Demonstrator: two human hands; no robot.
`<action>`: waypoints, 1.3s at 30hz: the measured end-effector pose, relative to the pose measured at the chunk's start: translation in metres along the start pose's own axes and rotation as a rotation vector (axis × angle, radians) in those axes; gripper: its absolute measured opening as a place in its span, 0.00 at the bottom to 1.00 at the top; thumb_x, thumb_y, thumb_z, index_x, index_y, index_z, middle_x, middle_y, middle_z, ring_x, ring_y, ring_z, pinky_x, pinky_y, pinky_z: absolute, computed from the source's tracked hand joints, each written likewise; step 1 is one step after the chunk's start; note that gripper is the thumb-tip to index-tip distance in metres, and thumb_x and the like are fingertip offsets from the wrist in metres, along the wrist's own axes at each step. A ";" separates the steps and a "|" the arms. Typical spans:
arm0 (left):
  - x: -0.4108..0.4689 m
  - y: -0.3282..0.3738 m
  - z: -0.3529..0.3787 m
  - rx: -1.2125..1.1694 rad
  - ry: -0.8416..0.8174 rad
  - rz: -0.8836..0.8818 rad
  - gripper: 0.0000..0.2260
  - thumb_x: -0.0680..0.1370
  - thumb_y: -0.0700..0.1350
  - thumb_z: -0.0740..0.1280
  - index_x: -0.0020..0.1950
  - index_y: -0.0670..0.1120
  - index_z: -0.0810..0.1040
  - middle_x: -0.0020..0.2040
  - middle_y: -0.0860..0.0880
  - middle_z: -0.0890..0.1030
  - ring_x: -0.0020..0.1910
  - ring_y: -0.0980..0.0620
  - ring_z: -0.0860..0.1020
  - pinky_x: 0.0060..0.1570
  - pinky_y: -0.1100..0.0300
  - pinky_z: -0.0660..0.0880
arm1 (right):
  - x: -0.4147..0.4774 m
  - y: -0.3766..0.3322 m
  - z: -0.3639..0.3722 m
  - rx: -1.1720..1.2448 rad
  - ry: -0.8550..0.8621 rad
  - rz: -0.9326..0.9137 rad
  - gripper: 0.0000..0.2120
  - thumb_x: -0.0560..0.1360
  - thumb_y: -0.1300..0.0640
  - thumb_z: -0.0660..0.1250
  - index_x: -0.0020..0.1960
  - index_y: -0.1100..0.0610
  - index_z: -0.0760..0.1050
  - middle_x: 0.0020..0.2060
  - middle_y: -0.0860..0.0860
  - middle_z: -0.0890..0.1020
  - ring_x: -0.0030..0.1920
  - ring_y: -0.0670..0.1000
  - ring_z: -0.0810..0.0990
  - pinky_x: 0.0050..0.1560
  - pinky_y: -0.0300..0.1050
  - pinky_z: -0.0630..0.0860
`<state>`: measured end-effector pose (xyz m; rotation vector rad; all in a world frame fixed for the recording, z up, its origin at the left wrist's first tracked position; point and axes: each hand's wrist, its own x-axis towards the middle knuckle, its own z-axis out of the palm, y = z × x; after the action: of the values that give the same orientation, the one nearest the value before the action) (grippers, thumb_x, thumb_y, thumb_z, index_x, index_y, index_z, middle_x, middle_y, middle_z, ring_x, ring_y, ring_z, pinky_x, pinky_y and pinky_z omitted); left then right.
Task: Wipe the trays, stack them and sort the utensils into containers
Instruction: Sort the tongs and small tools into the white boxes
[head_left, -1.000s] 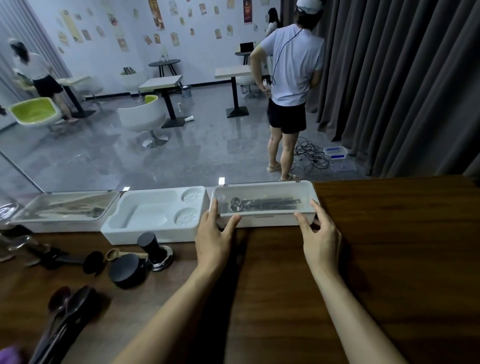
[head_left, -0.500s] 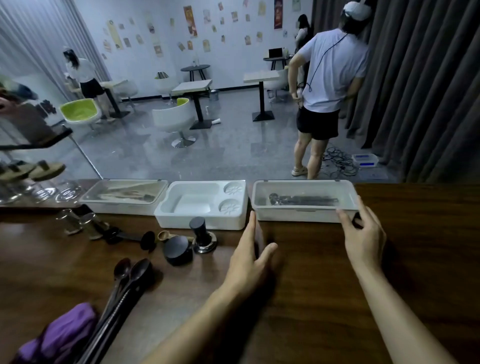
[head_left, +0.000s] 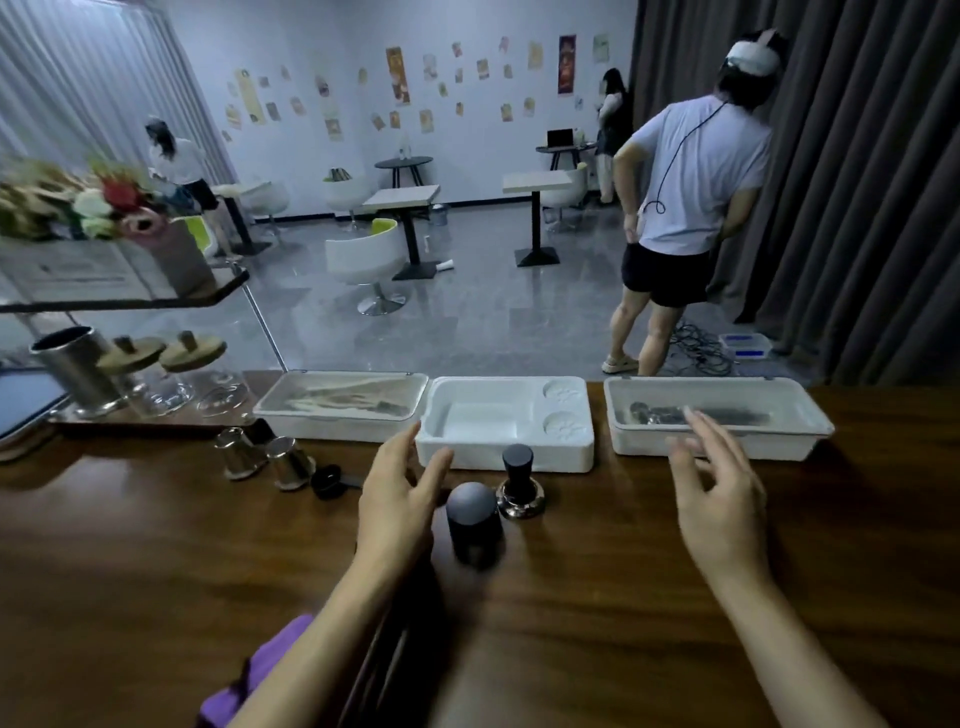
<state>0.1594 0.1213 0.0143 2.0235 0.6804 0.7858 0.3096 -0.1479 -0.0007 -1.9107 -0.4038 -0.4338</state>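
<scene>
You are partway through, by the look of it. Three white pieces stand side by side beyond your hands, not stacked: the white rectangular container (head_left: 810, 418) of dark metal utensils just past your right hand (head_left: 722, 499), the white moulded tray with two round recesses (head_left: 483, 423) ahead of your left hand (head_left: 397, 501), and the white clear-lidded box (head_left: 337, 405) of pale utensils further left. Whether any has been wiped cannot be told. The purple cloth (head_left: 254, 675) lies bunched by your left forearm, beside some long dark utensils (head_left: 387, 654) too blurred to name, so sorting is unfinished. Loose pieces also wait: the dark grey round-topped cylinder (head_left: 472, 519) just right of your left hand, the black-handled tamper with a shiny base (head_left: 519, 488) beyond it, and two small upturned steel cups (head_left: 288, 461) and a black scoop (head_left: 327, 480) off to the left. Both your hands hover spread and hold nothing; the left fingertips come close to the tray's near corner, though contact cannot be judged. Around you are a grey glossy floor (head_left: 467, 332), a dark pleated curtain (head_left: 857, 182) far right, a person in a white shirt and black shorts (head_left: 696, 176), and white swivel chairs (head_left: 363, 254). The dark brown wooden surface (head_left: 597, 623) carries everything.
</scene>
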 end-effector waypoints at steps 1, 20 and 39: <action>0.008 -0.003 -0.004 0.014 -0.027 0.001 0.24 0.79 0.54 0.71 0.75 0.54 0.73 0.66 0.58 0.78 0.57 0.62 0.77 0.59 0.61 0.71 | -0.006 -0.012 0.014 0.032 -0.039 -0.010 0.23 0.81 0.45 0.63 0.73 0.51 0.71 0.70 0.46 0.73 0.65 0.45 0.75 0.64 0.47 0.75; 0.071 -0.051 -0.004 0.145 -0.306 -0.005 0.33 0.77 0.64 0.68 0.79 0.55 0.66 0.75 0.53 0.73 0.73 0.49 0.71 0.66 0.54 0.68 | -0.012 -0.057 0.109 -0.175 -0.295 0.181 0.21 0.82 0.48 0.63 0.74 0.50 0.71 0.76 0.49 0.68 0.77 0.47 0.62 0.72 0.42 0.60; 0.079 -0.053 0.015 0.139 -0.309 -0.075 0.12 0.78 0.61 0.67 0.52 0.54 0.73 0.43 0.53 0.81 0.47 0.46 0.78 0.43 0.52 0.68 | 0.010 -0.030 0.117 -0.095 -0.253 0.512 0.34 0.79 0.47 0.68 0.80 0.50 0.59 0.75 0.55 0.68 0.74 0.59 0.66 0.70 0.53 0.67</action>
<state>0.2130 0.1954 -0.0154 2.1700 0.6404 0.3785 0.3169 -0.0272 -0.0127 -2.0784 -0.0445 0.1298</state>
